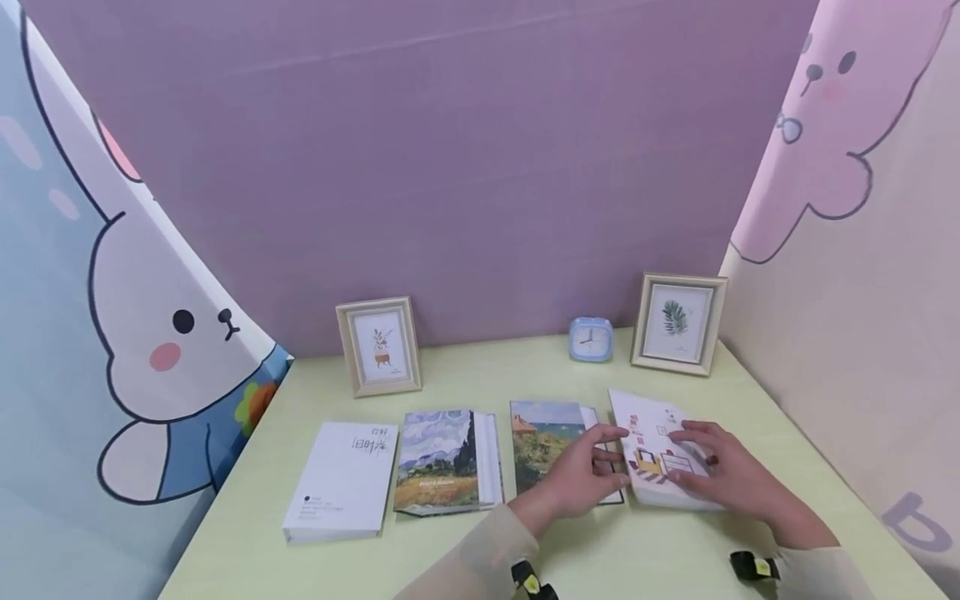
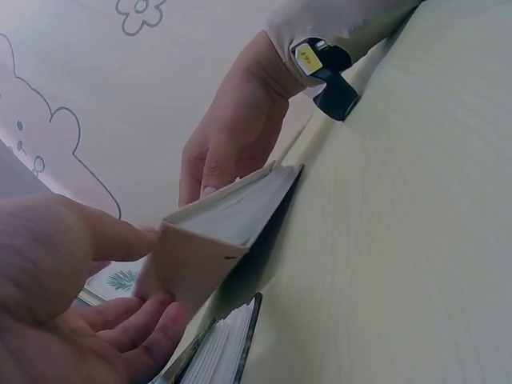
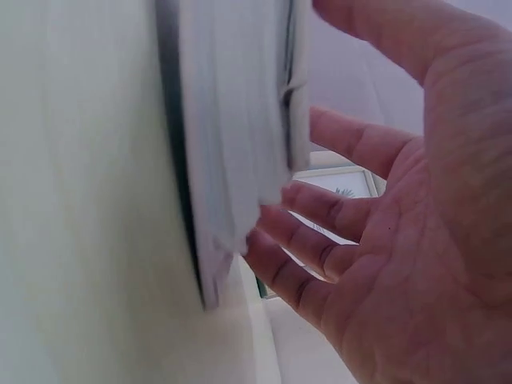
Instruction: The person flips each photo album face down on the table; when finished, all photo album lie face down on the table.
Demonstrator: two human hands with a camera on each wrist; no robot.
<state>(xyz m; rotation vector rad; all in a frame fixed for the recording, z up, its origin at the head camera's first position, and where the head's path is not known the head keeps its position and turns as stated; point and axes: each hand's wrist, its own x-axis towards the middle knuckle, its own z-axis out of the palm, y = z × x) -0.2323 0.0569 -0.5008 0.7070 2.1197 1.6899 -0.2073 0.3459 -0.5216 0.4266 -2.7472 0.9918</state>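
Note:
A white illustrated photo album (image 1: 647,442) lies at the right end of a row of albums, slightly tilted on the table. My left hand (image 1: 576,477) holds its spine (image 2: 192,260): the thumb is at the cover edge and the curled fingers are lower on the spine. On the opposite side, my right hand (image 1: 731,471) has its fingers spread over the front cover. From the right wrist, loose pages (image 3: 240,120) show at the album's edge, with extended fingers (image 3: 308,244) beside them. Partly behind my left hand lies a landscape-painted album (image 1: 543,437).
Left of these are another painted album (image 1: 438,458) and a white album (image 1: 345,479) with dark writing. Along the back stand a vase-picture frame (image 1: 381,346), a blue clock (image 1: 591,339) and a leaf-picture frame (image 1: 678,323). Printed curtains and a purple backdrop (image 1: 450,167) enclose the table (image 1: 240,533).

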